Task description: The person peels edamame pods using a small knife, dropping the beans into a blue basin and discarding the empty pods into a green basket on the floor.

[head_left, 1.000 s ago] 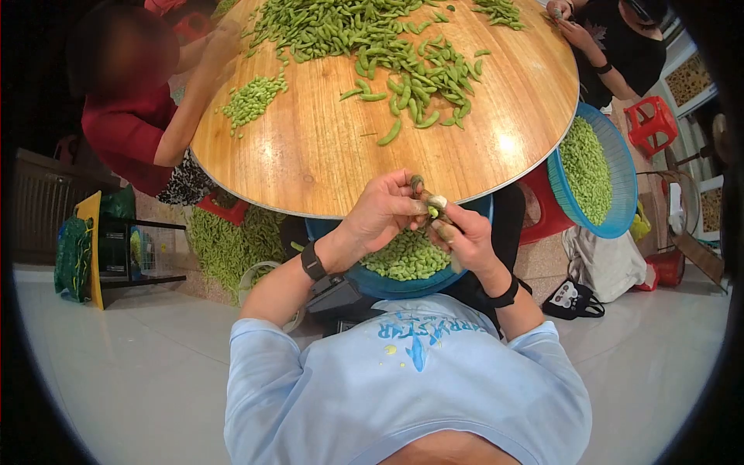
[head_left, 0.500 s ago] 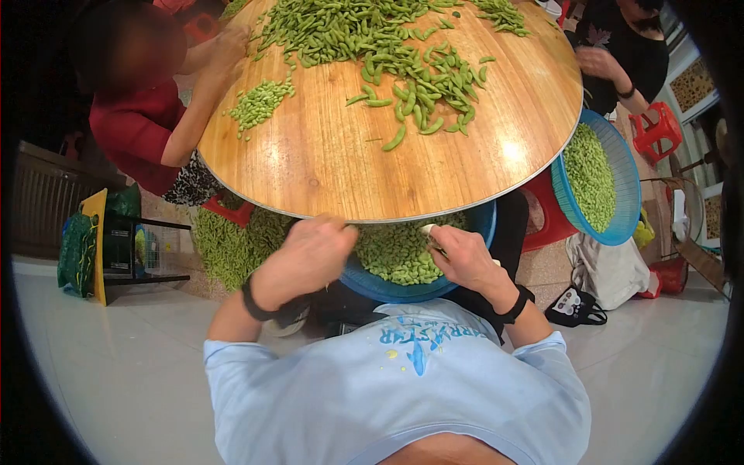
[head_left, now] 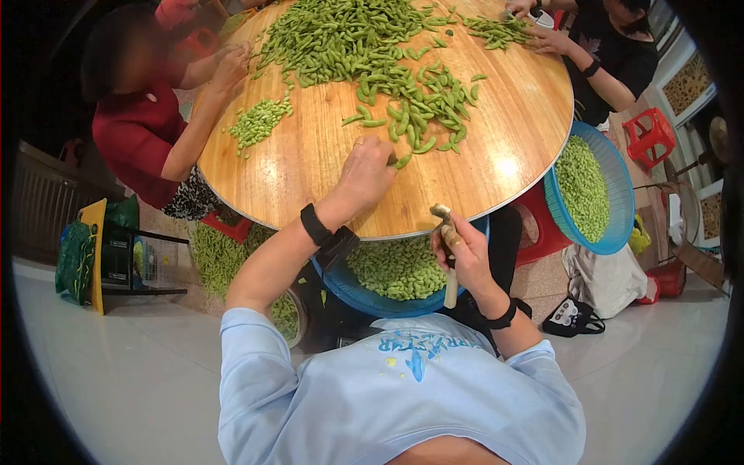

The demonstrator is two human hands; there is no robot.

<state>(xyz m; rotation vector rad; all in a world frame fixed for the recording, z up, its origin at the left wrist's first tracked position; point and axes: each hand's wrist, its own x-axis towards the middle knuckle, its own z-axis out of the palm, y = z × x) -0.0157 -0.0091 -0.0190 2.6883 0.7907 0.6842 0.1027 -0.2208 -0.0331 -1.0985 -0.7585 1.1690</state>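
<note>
My left hand (head_left: 367, 175) reaches over the round wooden table (head_left: 310, 186), its fingers closed on a green soybean pod (head_left: 403, 161) near the loose pods. Above the table's near edge, my right hand (head_left: 470, 252) is wrapped around a small tool with a pale handle (head_left: 451, 288); it looks like a knife, but its blade does not show clearly. A pale covering (head_left: 440, 210) sits on the thumb tip. Below my hands, a blue basket (head_left: 364, 305) in my lap holds shelled green beans (head_left: 399, 270), partly hidden by the tabletop.
A large heap of pods (head_left: 341, 39) covers the table's far side, with a small pile of shelled beans (head_left: 261, 122) at left. Two people work across from me. At right, another blue basket (head_left: 620, 178) of beans sits by a red stool (head_left: 535, 225). Empty pods (head_left: 213, 252) litter the floor.
My left hand has moved from the basket's left side up and forward onto the table and taken hold of a pod. The right hand has turned, showing the tool. The right-hand person now reaches the pods.
</note>
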